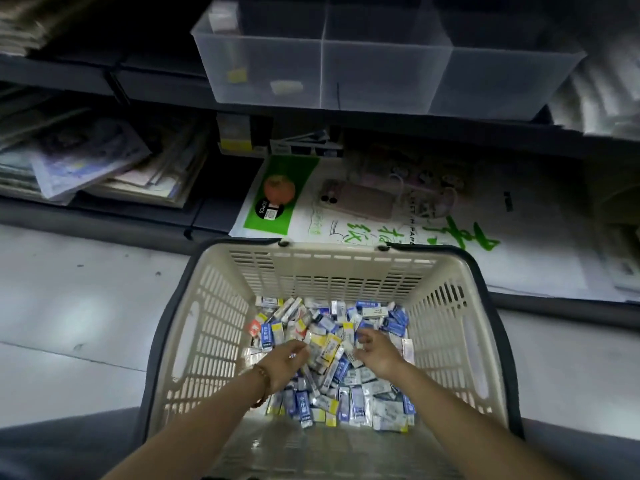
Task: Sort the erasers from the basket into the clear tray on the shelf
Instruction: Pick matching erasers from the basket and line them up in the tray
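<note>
Down in the cream basket on the floor, both my hands are in the eraser pile that covers the bottom from the far wall to abt mid-length: left hand w/ fingers curled down into the packets, right hand w/ fingers bent and pinching at a packet near the pile's middle, tho can't tell if either has one lifted. Clear tray sits up on the shelf edge above the basket's far side, w/ a couple of small items in its left compartment, and a phone lies on the printed paper pack on the lower shelf btw them.
</note>
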The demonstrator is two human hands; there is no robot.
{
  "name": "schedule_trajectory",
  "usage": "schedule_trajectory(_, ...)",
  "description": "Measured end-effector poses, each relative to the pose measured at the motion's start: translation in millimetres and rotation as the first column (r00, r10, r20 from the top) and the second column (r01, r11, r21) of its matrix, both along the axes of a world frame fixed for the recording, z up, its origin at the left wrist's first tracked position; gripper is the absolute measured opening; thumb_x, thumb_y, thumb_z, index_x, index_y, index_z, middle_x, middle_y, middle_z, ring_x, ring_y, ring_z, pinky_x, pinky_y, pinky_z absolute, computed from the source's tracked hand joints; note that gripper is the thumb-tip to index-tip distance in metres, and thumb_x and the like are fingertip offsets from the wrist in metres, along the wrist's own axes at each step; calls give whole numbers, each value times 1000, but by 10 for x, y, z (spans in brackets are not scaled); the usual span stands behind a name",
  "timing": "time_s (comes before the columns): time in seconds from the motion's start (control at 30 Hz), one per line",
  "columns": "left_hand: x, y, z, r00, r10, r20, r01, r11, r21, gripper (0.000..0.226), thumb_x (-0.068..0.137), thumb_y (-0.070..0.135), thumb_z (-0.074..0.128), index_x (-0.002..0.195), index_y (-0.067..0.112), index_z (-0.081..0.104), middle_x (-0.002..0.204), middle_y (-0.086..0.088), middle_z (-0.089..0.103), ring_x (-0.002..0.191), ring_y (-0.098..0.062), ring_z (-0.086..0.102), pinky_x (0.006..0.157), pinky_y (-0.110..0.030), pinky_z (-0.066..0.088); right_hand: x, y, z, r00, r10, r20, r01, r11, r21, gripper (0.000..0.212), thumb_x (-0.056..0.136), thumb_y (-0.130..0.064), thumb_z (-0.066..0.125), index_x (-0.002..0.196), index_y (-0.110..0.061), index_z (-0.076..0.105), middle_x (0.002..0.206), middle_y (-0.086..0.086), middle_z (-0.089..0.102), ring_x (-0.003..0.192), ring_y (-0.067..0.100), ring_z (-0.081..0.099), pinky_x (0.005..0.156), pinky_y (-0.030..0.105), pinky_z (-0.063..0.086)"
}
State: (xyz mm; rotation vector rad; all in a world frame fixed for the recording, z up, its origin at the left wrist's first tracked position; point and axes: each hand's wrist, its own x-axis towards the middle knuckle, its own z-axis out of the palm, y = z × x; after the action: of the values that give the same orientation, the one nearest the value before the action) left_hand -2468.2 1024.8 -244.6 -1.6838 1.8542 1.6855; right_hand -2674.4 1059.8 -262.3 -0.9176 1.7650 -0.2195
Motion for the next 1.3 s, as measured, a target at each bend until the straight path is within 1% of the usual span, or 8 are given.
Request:
schedule_trajectory(0.2, -63, -174, -340, 995, 96, 28, -97, 995, 35, 33, 98, 38, 37, 117, 17, 53, 122, -9, 56, 106, -20, 52, 82, -23, 37, 137, -151, -227, 983, -184, -17, 182, 980, -84, 41, 86, -26, 67, 122, -6, 60, 118, 11, 55, 107, 24, 55, 92, 26, 42)
schedule_trajectory(0.37, -45, -255, -484, 994, 3, 108, 11, 992, -126, 22, 91, 24, 57, 109, 12, 62, 107, -10, 66, 101, -24, 60, 90, -34, 49, 109, -184, -282, 978, -199, -59, 187, 968, -165, 25, 82, -23, 72, 96, -3, 73, 65, -6, 53, 66, 13, 51, 69, 25, 44)
schedule_trajectory(0.6, -42, -278, -488, 863, -356, 358, 416, 903, -106, 29, 85, 31, 64, 108, 13, 64, 112, -5, 65, 106, -22, 59, 87, -29, 46, 24, -237, -245, 907, -403, 124, 415, 906, -86, 28, 88, -24, 64, 110, -6, 64, 101, 8, 65, 90, 19, 61, 76, 24, 50)
schedule_trajectory(0.77, 28, -204, -423, 965, -165, 203, 172, 985, -20, 19, 77, 32, 53, 78, 14, 58, 83, -8, 58, 86, -16, 55, 82, -27, 49, -32, -280, -24, 797, -495, 345, 538, 843, -33, 19, 97, -20, 49, 109, -6, 51, 103, 16, 60, 81, 21, 61, 66, 22, 53)
schedule_trajectory(0.87, 133, -221, -289, 981, 189, -49, -183, 977, 110, 28, 90, -1, 53, 65, 11, 50, 71, -6, 51, 67, -19, 60, 68, -30, 53, 12, -310, 145, 782, -473, 406, 528, 848, -31, 25, 98, -23, 46, 116, -7, 51, 87, 6, 63, 65, 17, 61, 55, 20, 51)
schedule_trajectory(0.97, 250, -268, -39, 861, 466, -203, -422, 878, 226, 22, 88, -7, 53, 72, 7, 56, 76, -10, 57, 65, -18, 60, 53, -18, 55, 85, -343, 298, 830, -384, 403, 450, 890, -79, 29, 98, -17, 46, 125, -8, 54, 96, 5, 65, 56, 9, 58, 48, 17, 45)
schedule_trajectory(1.1, 328, -302, 205, 677, 662, -322, -607, 749, 266, 7, 87, 3, 60, 93, 4, 62, 82, -11, 66, 65, -16, 68, 61, -17, 56, 225, -364, 517, 838, -300, 457, 385, 917, -104, 31, 100, -9, 39, 130, -5, 47, 123, 16, 55, 87, 22, 66, 68, 18, 54)
schedule_trajectory(1.3, 361, -205, 464, 438, 815, -379, -653, 578, 490, 9, 96, 9, 47, 102, 6, 53, 93, -14, 64, 74, -15, 72, 60, -19, 56, 431, -318, 848, 770, -223, 598, 390, 906, -164, 12, 88, -7, 60, 100, -5, 64, 99, 12, 66, 69, 10, 70, 66, 14, 56)
